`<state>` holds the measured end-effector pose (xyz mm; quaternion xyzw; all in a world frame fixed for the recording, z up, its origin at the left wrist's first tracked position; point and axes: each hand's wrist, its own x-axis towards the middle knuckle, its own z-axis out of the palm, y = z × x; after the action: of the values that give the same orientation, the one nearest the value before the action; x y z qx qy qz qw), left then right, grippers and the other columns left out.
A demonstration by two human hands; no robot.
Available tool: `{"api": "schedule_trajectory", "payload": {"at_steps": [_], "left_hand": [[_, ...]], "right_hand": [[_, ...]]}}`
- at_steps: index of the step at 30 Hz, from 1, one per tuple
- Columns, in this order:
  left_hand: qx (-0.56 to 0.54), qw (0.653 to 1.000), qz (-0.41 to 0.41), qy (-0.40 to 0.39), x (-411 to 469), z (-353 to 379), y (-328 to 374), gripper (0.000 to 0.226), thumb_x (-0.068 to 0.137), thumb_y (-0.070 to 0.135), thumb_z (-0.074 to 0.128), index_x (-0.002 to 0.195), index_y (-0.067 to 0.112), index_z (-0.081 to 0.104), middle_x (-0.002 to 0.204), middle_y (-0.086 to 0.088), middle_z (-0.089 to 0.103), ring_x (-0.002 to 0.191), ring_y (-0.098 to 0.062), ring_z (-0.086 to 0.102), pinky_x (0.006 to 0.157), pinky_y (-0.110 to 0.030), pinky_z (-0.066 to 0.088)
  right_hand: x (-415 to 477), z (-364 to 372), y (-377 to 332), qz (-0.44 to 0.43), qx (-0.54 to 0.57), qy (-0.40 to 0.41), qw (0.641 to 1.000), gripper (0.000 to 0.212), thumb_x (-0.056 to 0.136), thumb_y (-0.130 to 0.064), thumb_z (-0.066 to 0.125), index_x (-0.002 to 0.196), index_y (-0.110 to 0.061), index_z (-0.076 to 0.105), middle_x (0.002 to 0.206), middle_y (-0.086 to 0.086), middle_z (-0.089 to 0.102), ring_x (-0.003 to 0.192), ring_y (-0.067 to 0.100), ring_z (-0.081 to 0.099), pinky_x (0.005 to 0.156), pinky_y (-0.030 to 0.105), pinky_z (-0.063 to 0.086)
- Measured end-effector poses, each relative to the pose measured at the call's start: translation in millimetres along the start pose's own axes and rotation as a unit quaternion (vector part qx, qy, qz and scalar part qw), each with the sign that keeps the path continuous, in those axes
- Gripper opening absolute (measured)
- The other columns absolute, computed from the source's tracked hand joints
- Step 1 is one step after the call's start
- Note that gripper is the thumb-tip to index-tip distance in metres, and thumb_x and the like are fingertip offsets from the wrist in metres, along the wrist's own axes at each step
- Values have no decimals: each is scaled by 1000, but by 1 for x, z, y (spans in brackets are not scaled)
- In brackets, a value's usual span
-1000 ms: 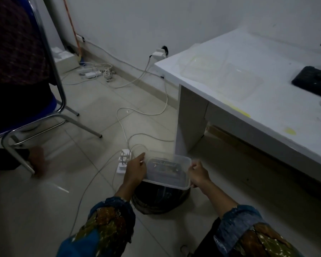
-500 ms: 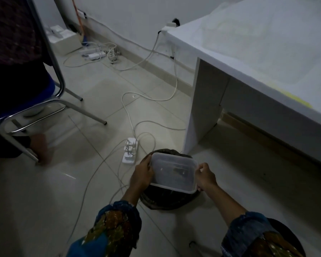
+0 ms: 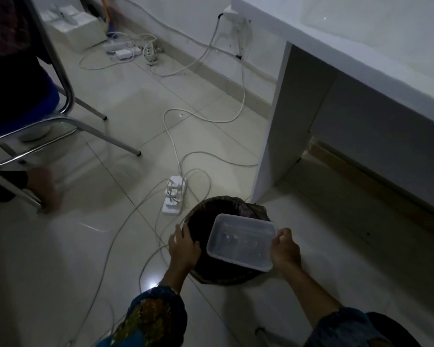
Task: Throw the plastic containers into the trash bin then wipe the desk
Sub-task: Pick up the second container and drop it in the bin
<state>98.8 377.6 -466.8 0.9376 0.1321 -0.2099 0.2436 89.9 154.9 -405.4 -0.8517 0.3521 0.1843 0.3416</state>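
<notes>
plastic container (image 3: 241,242): over the trash bin (image 3: 219,199) mouth | right hand (image 3: 285,249): pinches its 3 o'clock edge | left hand (image 3: 184,246): fingers spread on bin rim, 9 o'clock | bin: on the floor (image 3: 60,259), table (image 3: 361,58) at 1 o'clock

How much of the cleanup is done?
Not much looks finished yet. The right hand holds a plastic container over the trash bin; the left hand rests on its rim. After dropping it, the desk needs wiping; something clear seems to lie on it too.
</notes>
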Motion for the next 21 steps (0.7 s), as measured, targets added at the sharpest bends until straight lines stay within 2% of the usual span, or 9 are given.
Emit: {"api": "schedule_trajectory", "payload": {"at_steps": [2,5,7,10,12,16,19,21], "left_hand": [[-26,998,-44,-35,3,5,-5,78,94,23,48,149,2,-2,156,-23,5,144,-35,12,117,-42,17],[-174,977,-94,-73,6,13,-9,86,88,12,56,147,1,-4,145,-28,31,132,-41,36,108,-47,35],[-218,964,-123,-92,6,17,-7,88,87,12,57,147,5,-6,138,-29,40,124,-43,45,103,-50,41],[-264,950,-145,-81,3,23,-2,96,85,16,63,148,11,-8,141,-28,36,127,-43,42,105,-50,39],[-286,945,-144,-63,-2,26,2,93,86,14,62,149,12,-6,143,-27,34,129,-41,40,106,-48,36],[-293,946,-134,-43,-9,26,2,83,87,7,55,148,13,-2,138,-26,41,124,-38,44,104,-47,39],[-299,946,-118,-40,-14,23,3,79,87,1,52,147,14,3,136,-24,44,123,-37,46,101,-47,41],[-306,945,-113,-37,-18,20,5,77,88,2,51,147,17,5,137,-21,44,123,-36,46,102,-47,41]], "right_hand": [[4,0,2,7,0,8,1000,27,100,-17,31,124,-9,42,119,23,54,104,37,57,70,32,40],[11,2,6,14,6,16,1000,24,99,-18,34,120,-9,42,117,23,55,103,37,57,73,34,42],[13,4,8,18,14,15,1000,25,99,-20,35,121,-9,42,117,23,56,103,37,57,73,34,42],[16,7,10,30,30,5,999,27,100,-20,34,123,-8,41,118,23,56,103,37,57,71,33,42],[17,10,8,26,41,1,999,26,100,-19,34,122,-7,41,117,23,56,100,36,58,70,34,43],[18,20,3,-3,67,-12,998,7,99,-21,40,103,-17,36,111,20,59,95,37,62,79,46,55],[21,27,-3,-25,62,-30,997,11,98,-20,45,102,-20,35,117,17,57,101,35,62,83,49,55],[22,31,-6,-38,64,-26,997,14,95,-17,51,106,-14,41,119,16,55,104,35,59,83,51,55]]}}
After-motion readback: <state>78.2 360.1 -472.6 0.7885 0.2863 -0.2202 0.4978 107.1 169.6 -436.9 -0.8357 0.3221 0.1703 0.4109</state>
